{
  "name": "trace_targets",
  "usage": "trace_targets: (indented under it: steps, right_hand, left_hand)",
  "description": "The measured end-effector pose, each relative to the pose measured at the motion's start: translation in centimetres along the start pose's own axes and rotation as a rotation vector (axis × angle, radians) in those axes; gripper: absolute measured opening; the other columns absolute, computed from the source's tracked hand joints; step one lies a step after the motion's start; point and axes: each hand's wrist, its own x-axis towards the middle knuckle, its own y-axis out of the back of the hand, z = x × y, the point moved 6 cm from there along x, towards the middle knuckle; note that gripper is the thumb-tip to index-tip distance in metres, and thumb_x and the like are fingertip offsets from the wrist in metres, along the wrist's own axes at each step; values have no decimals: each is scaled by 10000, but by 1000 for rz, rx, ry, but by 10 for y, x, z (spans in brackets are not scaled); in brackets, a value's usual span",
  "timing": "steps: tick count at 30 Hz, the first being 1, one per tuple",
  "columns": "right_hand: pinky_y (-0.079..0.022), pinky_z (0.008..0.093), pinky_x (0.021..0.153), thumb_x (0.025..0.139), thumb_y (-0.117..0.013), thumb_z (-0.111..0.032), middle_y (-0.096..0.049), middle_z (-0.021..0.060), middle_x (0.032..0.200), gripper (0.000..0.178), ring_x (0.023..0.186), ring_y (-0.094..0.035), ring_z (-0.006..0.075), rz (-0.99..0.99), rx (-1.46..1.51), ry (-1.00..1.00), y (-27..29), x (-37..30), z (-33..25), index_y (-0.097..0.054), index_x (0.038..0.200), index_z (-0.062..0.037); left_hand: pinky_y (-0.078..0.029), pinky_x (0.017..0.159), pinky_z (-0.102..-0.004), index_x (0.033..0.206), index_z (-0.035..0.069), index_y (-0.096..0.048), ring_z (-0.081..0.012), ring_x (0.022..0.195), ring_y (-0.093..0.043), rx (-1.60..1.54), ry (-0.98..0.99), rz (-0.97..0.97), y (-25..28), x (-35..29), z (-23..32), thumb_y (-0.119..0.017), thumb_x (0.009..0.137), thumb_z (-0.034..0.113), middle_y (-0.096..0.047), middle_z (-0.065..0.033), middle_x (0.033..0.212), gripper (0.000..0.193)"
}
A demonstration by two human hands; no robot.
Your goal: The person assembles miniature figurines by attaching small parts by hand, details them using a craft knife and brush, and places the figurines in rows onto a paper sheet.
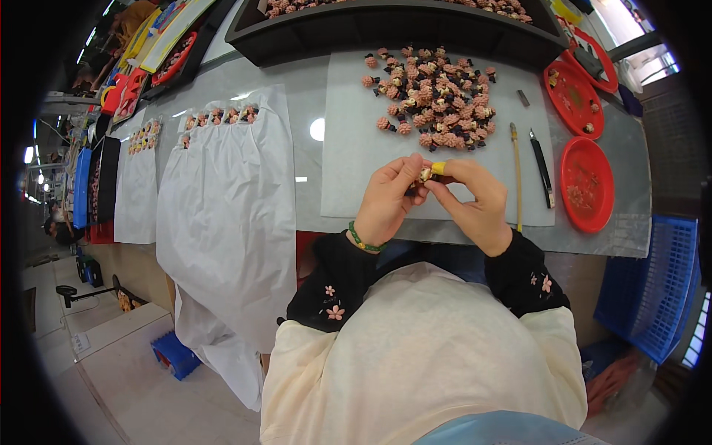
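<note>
A tiny figurine (426, 175) with a pale face and dark lower part is pinched between the fingertips of both hands, just above the near part of the white sheet (345, 159). My left hand (389, 194), with a green bracelet at its wrist, is closed on one side of it. From the other side my right hand (476, 199) grips it with thumb and forefinger; yellow tape wraps that forefinger. Beyond the hands lies a heap of small pink-haired figurines (437, 100) with dark bodies. The fingers hide much of the held piece.
Right of the heap lie a thin wooden stick (516, 170), a black craft knife (542, 167) and a small grey block (523, 98). Red dishes (587, 215) hold scraps. A dark tray (393, 35) of figurines stands behind. White plastic sheeting (222, 178) with figurines covers the left.
</note>
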Motion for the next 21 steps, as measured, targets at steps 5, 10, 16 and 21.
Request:
trace_targets:
  steps: [5,10,16,21]
  right_hand:
    - [-499,258,689,726,-645,31,-579,102,928,243,764,-590,153,80,529,-551,-3,-38,45,-560,954,39]
    - [-487,271,762,729,-620,72,-564,130,940,369,822,-586,171,129,466,-344,3,-38,42,-488,1073,37]
    - [-473,277,798,720,-615,95,-548,136,984,546,909,-560,191,171,546,-322,1,-42,48,-367,1198,9]
    - [-467,275,803,722,-615,91,-544,124,979,468,908,-559,183,190,533,-325,2,-44,49,-424,1144,27]
  left_hand:
    - [-378,586,-199,1028,-9,-529,-76,650,-472,268,-125,-43,0,1,-6,-526,865,178,-549,-19,806,248]
    - [-434,763,-214,1009,-26,-527,-104,843,-539,109,-183,-64,-11,-2,-5,-559,802,1,-568,-70,950,211]
    - [-411,850,-239,1061,-23,-480,-126,948,-518,-3,-111,-118,-7,-2,-13,-552,770,-65,-535,-91,1045,303]
    - [-421,840,-254,1082,-21,-464,-143,946,-520,-106,-21,-86,-6,-3,-16,-513,806,-31,-530,-98,1051,280]
